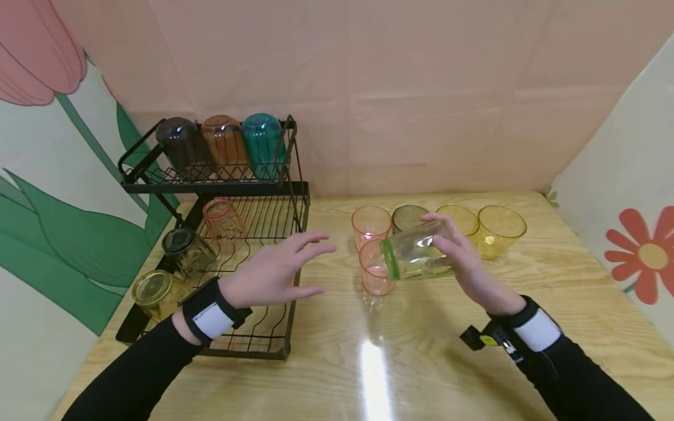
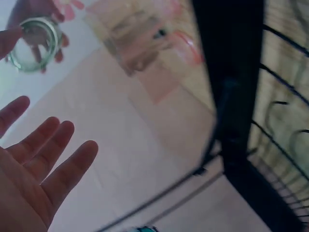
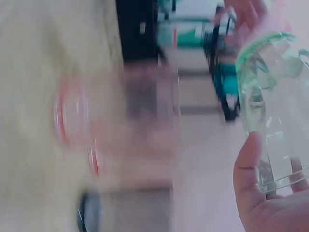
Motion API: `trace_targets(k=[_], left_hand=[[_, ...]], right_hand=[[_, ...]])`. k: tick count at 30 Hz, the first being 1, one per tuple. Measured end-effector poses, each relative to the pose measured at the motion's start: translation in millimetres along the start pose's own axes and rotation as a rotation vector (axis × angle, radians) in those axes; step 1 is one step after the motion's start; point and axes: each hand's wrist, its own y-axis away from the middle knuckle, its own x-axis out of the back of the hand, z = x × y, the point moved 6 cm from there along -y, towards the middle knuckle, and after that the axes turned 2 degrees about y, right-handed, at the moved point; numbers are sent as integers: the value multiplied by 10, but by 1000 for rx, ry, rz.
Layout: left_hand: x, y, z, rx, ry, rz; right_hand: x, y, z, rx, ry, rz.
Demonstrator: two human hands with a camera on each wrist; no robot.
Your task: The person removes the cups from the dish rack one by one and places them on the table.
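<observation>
My right hand (image 1: 466, 257) grips a clear, green-tinted drinking glass (image 1: 418, 251) above the table, with fingers and thumb around its side. The glass lies nearly horizontal, its green end turned left; the right wrist view shows the thumb (image 3: 248, 169) along its wall. Just behind and below it stands a pink glass (image 1: 376, 280), partly covered by the held glass. My left hand (image 1: 279, 269) is in the air over the right side of the black dish rack (image 1: 286, 327). Its fingers are spread and hold nothing, as the left wrist view also shows.
Behind the right hand stand another pink glass (image 1: 371, 219), a dark glass (image 1: 409, 216) and two yellow glasses (image 1: 457, 217). The rack's top tier holds dark, brown and teal glasses (image 1: 263, 140); pink, dark and yellow glasses (image 1: 160, 292) sit on its lower tier.
</observation>
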Motion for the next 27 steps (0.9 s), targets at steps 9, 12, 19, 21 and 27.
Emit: trace_targets(k=[9,12,19,21,27], left_hand=[[-31,352,-279,198,12,-38],[-31,417,-323,233,-1,-35],[-34,489,-386,280,8,-30],[-31,496,-389,283,14,-28],[-42,510,-383,284,22,-27]], right_hand=[[457,-10,-191,78,617,58],[478,-27,-185,81,856,35],[298,-56,-49,67,1249,-89],[230,-56,17,66,1303,-149],[86,-69,162,119,1391,-237]])
